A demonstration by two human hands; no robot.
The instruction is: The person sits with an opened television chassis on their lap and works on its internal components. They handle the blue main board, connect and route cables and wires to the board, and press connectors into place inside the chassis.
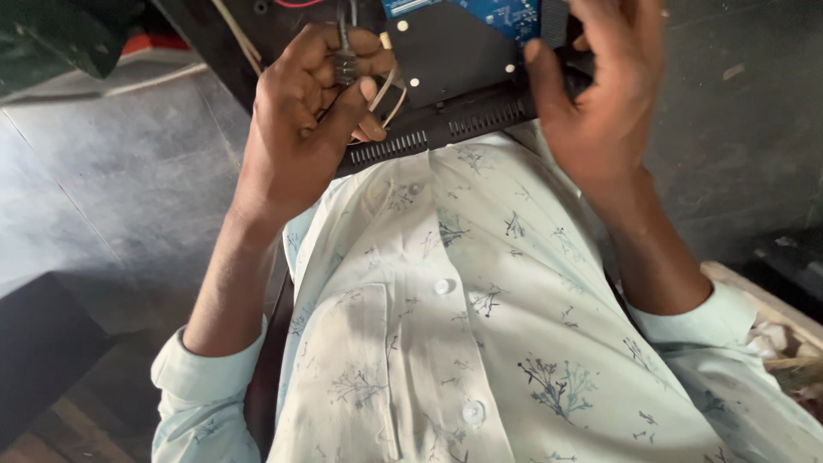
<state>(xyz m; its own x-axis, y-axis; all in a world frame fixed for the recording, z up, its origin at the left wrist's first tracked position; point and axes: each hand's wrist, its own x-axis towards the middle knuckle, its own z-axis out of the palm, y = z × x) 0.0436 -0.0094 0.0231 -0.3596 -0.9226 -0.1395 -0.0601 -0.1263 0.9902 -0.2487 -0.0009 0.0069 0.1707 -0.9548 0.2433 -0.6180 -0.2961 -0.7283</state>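
Grey tiled floor (111, 163) below. Pale printed shirt (480, 343) fills lower view. Black vented device panel (454, 81) rests at shirt's upper edge, against person's front, blue circuit board (506, 13) at its top. Right hand (600, 94) grips panel's right end, thumb on vented edge. Left hand (313, 111) clenched around dark cable (345, 56), near panel's left side; cream wires (390, 94) loop just beside thumb.
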